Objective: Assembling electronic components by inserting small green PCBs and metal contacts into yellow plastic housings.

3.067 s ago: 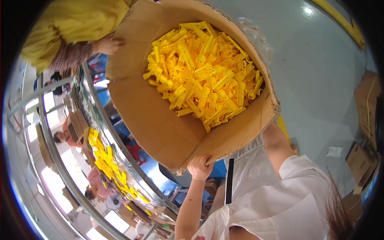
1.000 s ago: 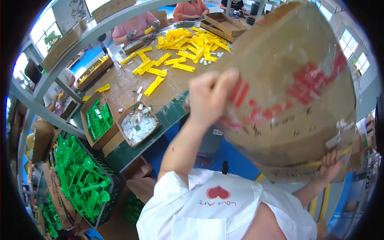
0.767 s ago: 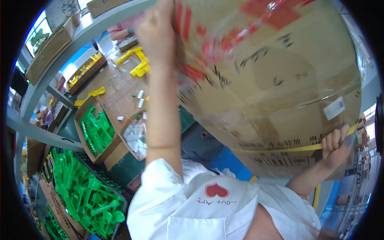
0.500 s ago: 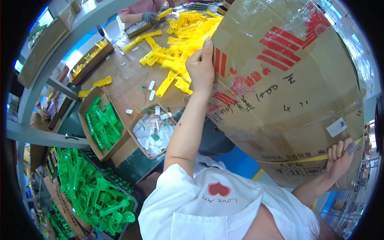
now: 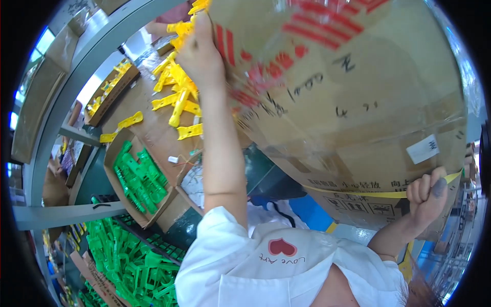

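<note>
A large cardboard box [image 5: 327,112] with red stripes is tilted in front of me and fills the right side. My left hand [image 5: 200,56] is closed on its left edge, near the far end. Lower right, my right hand [image 5: 427,197] is closed on the box beside a yellow strap [image 5: 358,192]; its thumb tip is grey. Yellow plastic parts [image 5: 179,77] lie in a loose heap on the brown tabletop [image 5: 153,115], beside and beyond my left hand. The box hides part of the heap.
An open carton of green plastic parts [image 5: 138,176] stands on the table's near left, beside a carton of small white pieces [image 5: 193,184]. Below is a black crate of green parts [image 5: 133,256]. A grey metal frame [image 5: 71,217] curves along the left. A co-worker's arm [image 5: 158,28] shows at the far side.
The box and my left hand have moved left and farther away, covering more of the yellow heap. My right hand has shifted slightly left, still holding the box.
</note>
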### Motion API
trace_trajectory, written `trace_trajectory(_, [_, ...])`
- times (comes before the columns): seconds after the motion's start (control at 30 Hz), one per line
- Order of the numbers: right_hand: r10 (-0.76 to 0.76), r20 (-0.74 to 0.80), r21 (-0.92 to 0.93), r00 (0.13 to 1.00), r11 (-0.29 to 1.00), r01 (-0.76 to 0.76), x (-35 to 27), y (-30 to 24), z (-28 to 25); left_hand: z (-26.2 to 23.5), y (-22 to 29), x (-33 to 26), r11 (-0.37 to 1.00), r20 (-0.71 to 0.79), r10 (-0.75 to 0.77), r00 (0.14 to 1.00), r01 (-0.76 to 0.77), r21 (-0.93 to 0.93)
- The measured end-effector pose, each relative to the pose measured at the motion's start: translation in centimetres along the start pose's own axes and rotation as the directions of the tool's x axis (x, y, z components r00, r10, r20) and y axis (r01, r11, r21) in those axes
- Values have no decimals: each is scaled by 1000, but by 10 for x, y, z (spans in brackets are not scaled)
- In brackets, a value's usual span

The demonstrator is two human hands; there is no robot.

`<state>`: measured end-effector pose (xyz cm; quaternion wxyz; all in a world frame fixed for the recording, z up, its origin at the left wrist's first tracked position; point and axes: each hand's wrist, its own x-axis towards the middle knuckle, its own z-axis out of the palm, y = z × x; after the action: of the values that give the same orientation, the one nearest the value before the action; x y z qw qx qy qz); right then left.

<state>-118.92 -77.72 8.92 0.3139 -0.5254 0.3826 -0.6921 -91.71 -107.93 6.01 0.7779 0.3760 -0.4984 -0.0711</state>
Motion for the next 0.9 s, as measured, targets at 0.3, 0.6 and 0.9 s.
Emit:
trace_trajectory(0.3, [-16, -467, -109, 884, 993, -40, 13, -14, 3, 0, 9, -60, 847, 221, -413, 884, 461, -262])
trace_trajectory(0.6, [-251, -592, -253, 766, 960, 119, 4, -86, -15, -9, 137, 50, 940, 161, 115, 980, -55, -338])
trace_trajectory(0.9, [-115, -564, -216, 818, 976, -11, -14, -39, 3, -5, 39, -56, 861, 154, -305, 940, 342, -378])
